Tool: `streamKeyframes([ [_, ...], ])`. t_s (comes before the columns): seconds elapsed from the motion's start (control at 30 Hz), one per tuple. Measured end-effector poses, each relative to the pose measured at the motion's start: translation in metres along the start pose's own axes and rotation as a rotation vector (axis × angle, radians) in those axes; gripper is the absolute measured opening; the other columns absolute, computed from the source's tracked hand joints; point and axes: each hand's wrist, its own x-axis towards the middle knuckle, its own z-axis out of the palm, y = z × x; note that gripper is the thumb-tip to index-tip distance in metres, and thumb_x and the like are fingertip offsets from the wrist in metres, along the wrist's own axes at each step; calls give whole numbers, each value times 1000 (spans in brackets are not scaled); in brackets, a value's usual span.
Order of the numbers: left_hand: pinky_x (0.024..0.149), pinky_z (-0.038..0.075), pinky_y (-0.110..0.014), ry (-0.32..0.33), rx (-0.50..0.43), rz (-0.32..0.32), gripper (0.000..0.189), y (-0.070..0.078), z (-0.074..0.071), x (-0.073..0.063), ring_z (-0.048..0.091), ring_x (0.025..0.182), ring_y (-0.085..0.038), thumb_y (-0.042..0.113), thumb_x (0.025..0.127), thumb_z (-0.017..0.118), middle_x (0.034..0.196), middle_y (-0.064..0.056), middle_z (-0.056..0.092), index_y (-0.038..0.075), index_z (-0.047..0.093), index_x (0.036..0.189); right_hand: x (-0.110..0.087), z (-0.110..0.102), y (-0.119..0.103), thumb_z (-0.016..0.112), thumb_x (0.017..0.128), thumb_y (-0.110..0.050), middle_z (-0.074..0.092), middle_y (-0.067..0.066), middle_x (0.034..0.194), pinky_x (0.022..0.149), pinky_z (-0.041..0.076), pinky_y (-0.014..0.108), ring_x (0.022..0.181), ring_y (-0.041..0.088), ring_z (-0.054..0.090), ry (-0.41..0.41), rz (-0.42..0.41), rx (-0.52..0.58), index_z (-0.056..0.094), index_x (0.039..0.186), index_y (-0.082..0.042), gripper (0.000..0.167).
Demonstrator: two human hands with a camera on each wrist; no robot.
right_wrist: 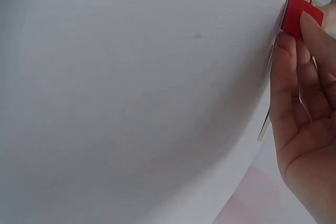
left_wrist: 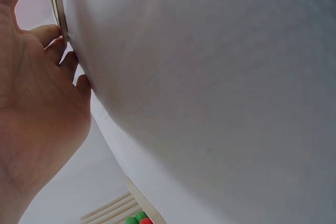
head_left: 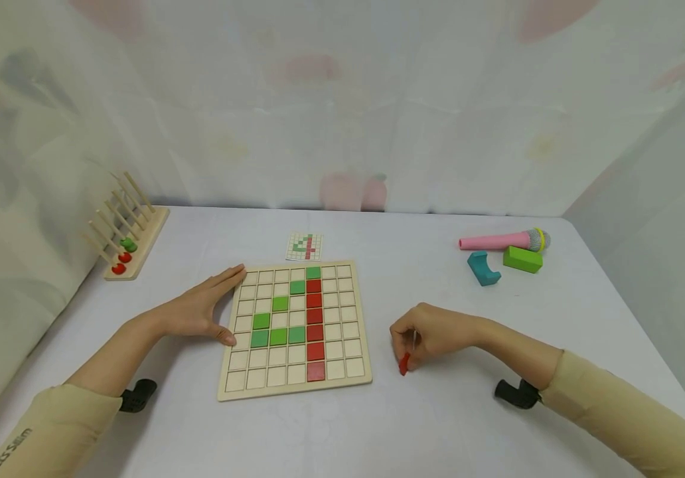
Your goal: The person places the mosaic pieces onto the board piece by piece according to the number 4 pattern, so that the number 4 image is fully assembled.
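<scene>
A wooden grid board (head_left: 228, 390) lies flat on the table, with several green tiles (head_left: 280, 303) in a slanting line and a row, and a column of red tiles (head_left: 314, 315) beside them. My left hand (head_left: 196, 309) rests spread at the board's left edge, fingertips near the upper corner and thumb lower down; in the left wrist view its fingers touch the board's side (left_wrist: 59, 6). Right of the board, just over the table, my right hand (head_left: 432, 335) pinches a red square tile (right_wrist: 298, 18) between thumb and fingers.
Behind the board lies a small pattern card (head_left: 304, 246). At the back left stands a wooden peg rack (head_left: 150, 236) with red and green beads. A pink toy microphone (head_left: 494, 241), a green block (head_left: 523, 259) and a teal curved block (head_left: 483, 269) lie back right.
</scene>
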Motion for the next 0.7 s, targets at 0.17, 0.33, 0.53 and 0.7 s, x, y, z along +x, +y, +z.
streamKeyframes([
  [0.17, 117, 19, -70, -3, 2, -4, 134, 0, 1, 1, 12, 153, -47, 63, 59, 85, 168, -14, 9, 6, 15, 159, 10, -3, -6, 77, 84, -13, 71, -10, 84, 72, 56, 22, 74, 3, 61, 67, -5, 14, 70, 89, -23, 14],
  [0.33, 118, 17, -69, -8, 1, -8, 136, -1, 1, 2, 10, 154, -46, 65, 58, 84, 169, -14, 8, 6, 14, 159, 22, -4, -13, 76, 85, -8, 71, -7, 87, 75, 57, 22, 78, 6, 63, 136, 1, 42, 71, 94, -20, 16],
  [0.53, 118, 17, -70, -9, 5, -9, 138, -2, 2, 2, 11, 153, -46, 66, 57, 84, 169, -14, 8, 6, 14, 159, 38, -3, -18, 75, 85, -7, 70, -4, 85, 72, 56, 20, 76, 5, 61, 204, -5, 37, 72, 95, -17, 15],
  [0.7, 118, 17, -70, -8, 6, -11, 138, -3, 2, 1, 11, 153, -46, 66, 57, 84, 169, -14, 8, 6, 14, 159, 52, -1, -26, 74, 85, -6, 71, -1, 83, 69, 54, 19, 74, 5, 60, 238, 0, 65, 72, 96, -15, 14],
])
